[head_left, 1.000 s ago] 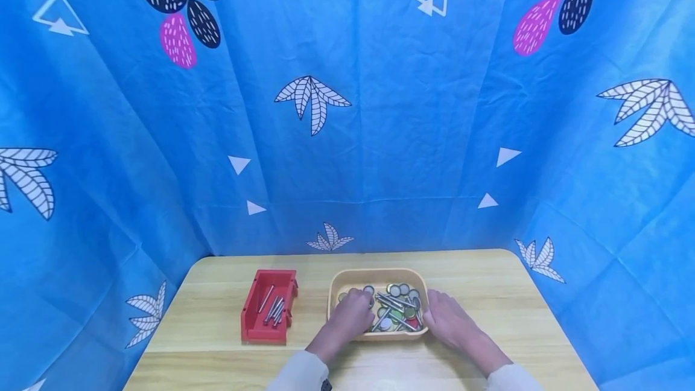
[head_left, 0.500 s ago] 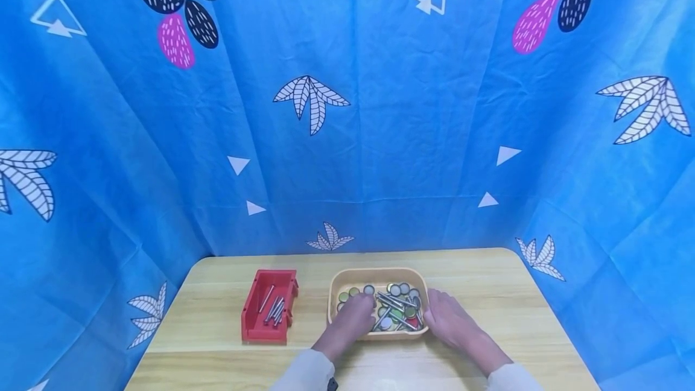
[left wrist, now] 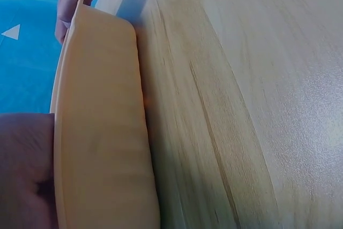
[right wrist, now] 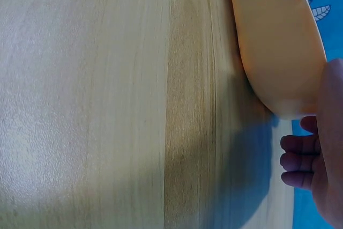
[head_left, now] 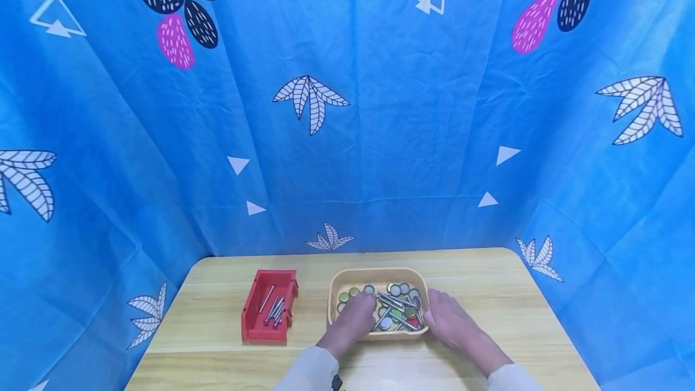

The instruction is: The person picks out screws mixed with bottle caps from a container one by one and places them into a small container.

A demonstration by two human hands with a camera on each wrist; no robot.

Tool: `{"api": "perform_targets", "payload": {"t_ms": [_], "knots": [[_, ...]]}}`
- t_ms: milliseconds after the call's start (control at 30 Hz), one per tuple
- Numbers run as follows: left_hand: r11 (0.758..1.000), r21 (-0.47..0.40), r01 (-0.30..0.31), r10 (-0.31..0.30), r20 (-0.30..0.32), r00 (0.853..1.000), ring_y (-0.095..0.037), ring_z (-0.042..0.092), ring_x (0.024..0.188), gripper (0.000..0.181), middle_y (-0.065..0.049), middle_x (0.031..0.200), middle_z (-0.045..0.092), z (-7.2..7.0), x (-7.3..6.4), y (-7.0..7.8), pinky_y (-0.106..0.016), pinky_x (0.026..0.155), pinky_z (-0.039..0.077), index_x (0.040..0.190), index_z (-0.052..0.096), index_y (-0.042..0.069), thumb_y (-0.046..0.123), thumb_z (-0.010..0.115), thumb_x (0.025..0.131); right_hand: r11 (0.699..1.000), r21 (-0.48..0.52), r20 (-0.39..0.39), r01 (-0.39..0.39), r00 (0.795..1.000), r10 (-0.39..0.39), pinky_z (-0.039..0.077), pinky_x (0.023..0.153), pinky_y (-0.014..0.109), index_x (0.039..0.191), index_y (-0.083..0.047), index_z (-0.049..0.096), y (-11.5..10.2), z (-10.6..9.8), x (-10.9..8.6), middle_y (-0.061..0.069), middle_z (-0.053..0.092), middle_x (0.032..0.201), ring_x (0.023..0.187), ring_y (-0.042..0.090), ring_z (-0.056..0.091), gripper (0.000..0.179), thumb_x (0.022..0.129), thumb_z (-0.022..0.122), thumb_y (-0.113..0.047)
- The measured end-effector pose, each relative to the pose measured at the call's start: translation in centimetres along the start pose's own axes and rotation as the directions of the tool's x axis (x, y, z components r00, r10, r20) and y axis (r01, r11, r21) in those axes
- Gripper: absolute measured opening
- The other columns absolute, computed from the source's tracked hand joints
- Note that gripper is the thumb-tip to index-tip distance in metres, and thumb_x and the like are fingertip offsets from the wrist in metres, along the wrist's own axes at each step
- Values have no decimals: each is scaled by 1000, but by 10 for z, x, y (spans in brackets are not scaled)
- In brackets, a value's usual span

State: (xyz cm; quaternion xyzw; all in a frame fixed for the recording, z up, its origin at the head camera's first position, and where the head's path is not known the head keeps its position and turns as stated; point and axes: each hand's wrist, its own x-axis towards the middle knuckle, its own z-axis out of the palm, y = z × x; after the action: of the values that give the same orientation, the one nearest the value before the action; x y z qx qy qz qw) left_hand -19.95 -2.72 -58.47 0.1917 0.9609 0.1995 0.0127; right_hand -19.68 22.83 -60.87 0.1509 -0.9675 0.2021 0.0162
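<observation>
A tan plastic tray (head_left: 377, 271) holds several long silver bolts or nails (head_left: 400, 317) mixed with round bottle caps (head_left: 396, 289) in silver, green and red. My left hand (head_left: 354, 320) reaches over the near rim into the tray's left part, knuckles up. Its fingertips are hidden behind the hand, so I cannot tell what they hold. At the right end, my right hand (head_left: 447, 320) grips the tray's side, thumb up at the rim and fingers along the outer wall. In the left wrist view the tray's outer wall (left wrist: 102, 111) hides the contents.
Left of the tray stands a red bin (head_left: 264, 337) with several long silver bolts or nails (head_left: 274, 311) inside. Both containers sit on a light wooden table (head_left: 488, 276). Blue patterned cloth (head_left: 412, 137) hangs around its back and sides.
My left hand has shifted slightly right and toward me inside the tray, uncovering yellow-green caps at its left. My right hand stays at the tray's right end.
</observation>
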Motion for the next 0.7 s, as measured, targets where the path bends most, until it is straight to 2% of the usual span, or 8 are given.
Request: {"api": "perform_targets", "payload": {"t_ms": [300,400,567,700], "knots": [[1000,21,13,-13,3,1000,-9,44,56,12,2,74,54,-1,2,3,-20,49,42,77,67,7,-3,73,81,1000,4,-4,-2,1000,2,52,83,38,117,-8,61,-1,-1,-1,-5,58,90,85,11,52,23,101,52,-21],[999,-23,24,-23,21,1000,-8,42,54,18,4,70,50,-1,2,3,-20,46,40,71,63,10,-1,73,83,1000,6,-7,-3,1000,3,52,84,39,119,-7,61,-1,-1,-2,-5,59,91,86,11,53,24,101,52,-21],[993,-114,31,-24,64,998,-6,35,48,35,8,61,42,0,2,4,-19,41,32,60,48,17,-4,65,82,1000,11,-5,0,1000,0,52,85,39,123,-5,60,0,0,-2,-4,60,93,87,11,53,28,101,52,-21],[987,-154,37,-24,84,996,-5,30,46,39,10,57,36,0,2,6,-18,39,25,58,40,21,-6,60,79,1000,13,-7,-2,1000,2,53,85,39,122,-5,60,-1,0,-2,-4,60,93,87,11,54,28,101,52,-21]]}}
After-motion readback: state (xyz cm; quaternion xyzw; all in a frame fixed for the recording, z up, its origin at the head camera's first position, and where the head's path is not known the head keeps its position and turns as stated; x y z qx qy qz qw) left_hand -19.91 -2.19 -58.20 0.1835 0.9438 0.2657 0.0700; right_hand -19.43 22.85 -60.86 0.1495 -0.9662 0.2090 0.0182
